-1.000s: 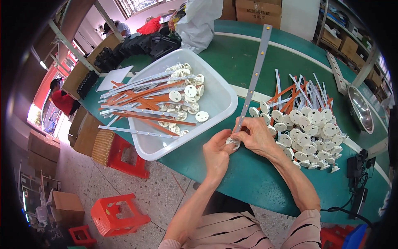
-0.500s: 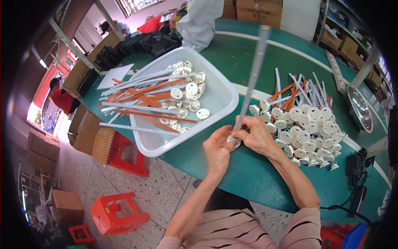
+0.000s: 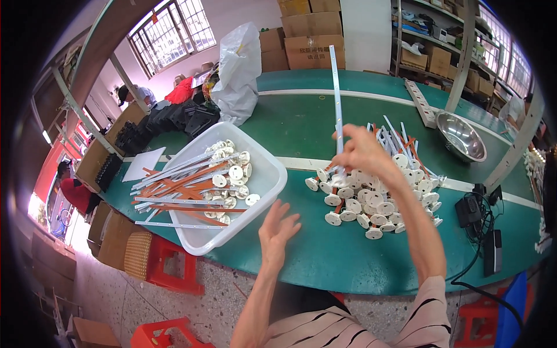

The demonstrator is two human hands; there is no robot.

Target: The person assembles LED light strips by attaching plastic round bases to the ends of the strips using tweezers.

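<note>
My right hand (image 3: 366, 152) is closed around the lower part of a narrow silver LED strip (image 3: 336, 87). The strip stands nearly upright, and a white round base at its lower end blurs in front of the pile. Under and beyond that hand lies a heap of similar strips with white disc bases (image 3: 377, 207), some with orange backs. My left hand (image 3: 277, 232) is empty, its fingers spread, just right of a white plastic tub (image 3: 264, 191). More strips (image 3: 185, 185) with round bases lie in the tub, several jutting over its left rim.
Behind the tub are a white plastic bag (image 3: 239, 75) and stacked black parts (image 3: 185, 119). A steel bowl (image 3: 460, 136) and a power strip (image 3: 420, 103) sit at the far right. Black adapters with cables (image 3: 469, 210) lie at the right edge. Red stools (image 3: 174, 267) stand below the table.
My hands have separated. The right hand has carried the LED strip over to the right-hand heap, while the left has let go and opened. The view has tilted up.
</note>
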